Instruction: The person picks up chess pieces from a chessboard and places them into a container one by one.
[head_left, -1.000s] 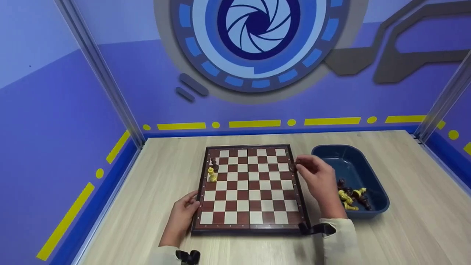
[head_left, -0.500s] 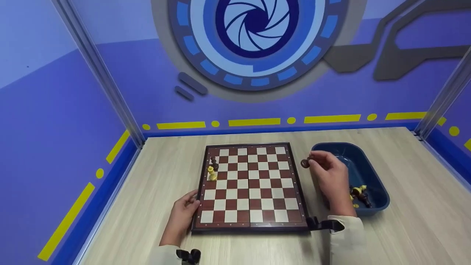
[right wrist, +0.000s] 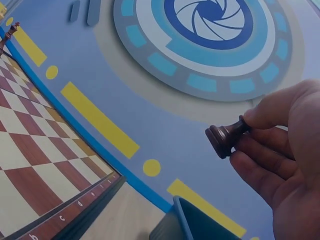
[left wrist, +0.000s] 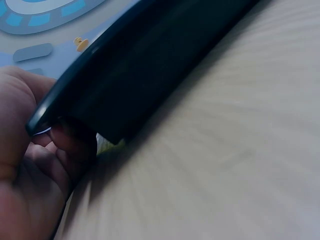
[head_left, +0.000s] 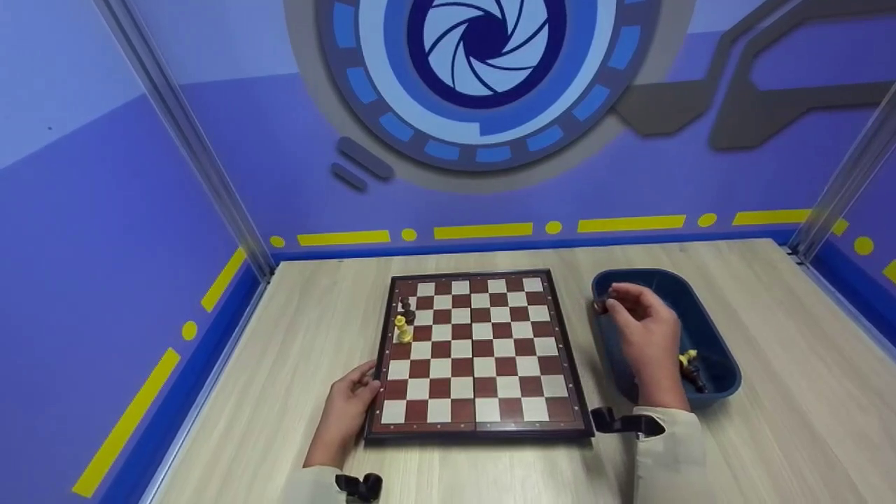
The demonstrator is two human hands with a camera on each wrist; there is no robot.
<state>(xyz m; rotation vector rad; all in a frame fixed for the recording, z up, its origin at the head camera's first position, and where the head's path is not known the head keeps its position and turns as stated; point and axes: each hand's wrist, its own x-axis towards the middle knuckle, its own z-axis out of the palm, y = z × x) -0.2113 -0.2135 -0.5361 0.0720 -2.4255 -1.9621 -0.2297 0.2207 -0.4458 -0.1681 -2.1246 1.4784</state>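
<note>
My right hand (head_left: 647, 329) is over the near-left part of the blue bin (head_left: 721, 350), pinching a dark brown chess piece (right wrist: 225, 137) between thumb and fingers. In the right wrist view the piece lies tilted with its base toward the left; its top is hidden in the fingers. At the left edge of the chessboard (head_left: 483, 360), my left hand (head_left: 346, 406) grips the rim, thumb above and fingers curled beneath, as the left wrist view shows. On the board's left column stand a yellow chess king or queen (head_left: 403, 330) and a dark chess piece (head_left: 407, 311).
Inside the bin lie loose pieces, among them a yellow chess piece (head_left: 688, 357) and a dark chess piece (head_left: 696, 378); my right hand hides part of the bin. Patterned wall panels (head_left: 231, 140) enclose the wooden table (head_left: 315, 308) at the back and sides.
My right hand has carried the dark chess piece from the board's right edge rightward to over the bin. My left hand has stayed on the board's left rim.
</note>
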